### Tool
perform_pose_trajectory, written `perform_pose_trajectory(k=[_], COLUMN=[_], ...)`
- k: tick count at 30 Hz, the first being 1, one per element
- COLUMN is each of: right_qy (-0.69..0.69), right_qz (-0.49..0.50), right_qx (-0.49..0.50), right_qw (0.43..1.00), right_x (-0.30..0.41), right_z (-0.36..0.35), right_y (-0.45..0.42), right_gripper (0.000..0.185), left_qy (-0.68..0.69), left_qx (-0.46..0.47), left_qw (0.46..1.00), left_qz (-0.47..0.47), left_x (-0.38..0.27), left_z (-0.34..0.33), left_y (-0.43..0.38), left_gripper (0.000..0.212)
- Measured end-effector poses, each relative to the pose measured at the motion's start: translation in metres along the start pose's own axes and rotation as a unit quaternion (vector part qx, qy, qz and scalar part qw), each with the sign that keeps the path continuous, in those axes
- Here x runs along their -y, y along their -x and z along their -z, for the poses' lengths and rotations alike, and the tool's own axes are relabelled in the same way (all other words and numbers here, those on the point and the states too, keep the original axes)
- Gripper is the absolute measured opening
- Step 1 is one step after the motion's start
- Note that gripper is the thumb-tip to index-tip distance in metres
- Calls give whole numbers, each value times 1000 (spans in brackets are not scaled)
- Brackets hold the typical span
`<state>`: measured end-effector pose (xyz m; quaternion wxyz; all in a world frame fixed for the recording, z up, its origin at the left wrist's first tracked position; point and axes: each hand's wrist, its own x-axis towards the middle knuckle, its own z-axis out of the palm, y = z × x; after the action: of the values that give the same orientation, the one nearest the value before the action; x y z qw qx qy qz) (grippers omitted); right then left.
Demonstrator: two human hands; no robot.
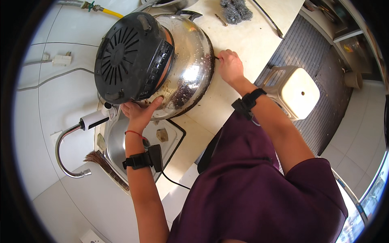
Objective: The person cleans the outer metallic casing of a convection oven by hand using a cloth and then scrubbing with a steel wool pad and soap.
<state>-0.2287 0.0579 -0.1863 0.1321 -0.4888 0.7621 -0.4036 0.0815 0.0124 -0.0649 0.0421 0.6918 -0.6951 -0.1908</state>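
Note:
A large metal pot (185, 66), its shiny wall spotted and stained, is tilted on its side over the counter beside the sink. A black appliance base (121, 57) with radial vent slots and a row of controls faces the wall at the pot's left end. Against the lower side of both rests my left hand (139, 114), thumb on the metal and fingers partly hidden under the black base. My right hand (231, 66) is closed around a thin dark object at the pot's dark rim; only a short tip of it shows.
A steel sink (117, 142) with a curved faucet (60, 152) lies below the pot. Steel wool (237, 11) and a rusty screw-like piece (221, 20) lie on the counter (209, 118). A brush (109, 170) edges the sink. A plastic stool (294, 94) stands on the floor mat.

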Motion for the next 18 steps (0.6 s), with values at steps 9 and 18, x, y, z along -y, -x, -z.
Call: perform_pose_trajectory(k=[9,18], right_qy=[6,-56], right_qz=[-13,-23], right_qx=[-15,38], right_qw=[1000,997], right_x=[1,0], right_z=[0,16], right_y=[4,10], right_gripper=[14,11], left_qy=[15,3], left_qx=[-7,-49], left_qw=[1000,997], left_qz=[-6,-61], left_x=[-4,4], left_z=[1,-4], left_y=[1,2], left_gripper=[141,114])
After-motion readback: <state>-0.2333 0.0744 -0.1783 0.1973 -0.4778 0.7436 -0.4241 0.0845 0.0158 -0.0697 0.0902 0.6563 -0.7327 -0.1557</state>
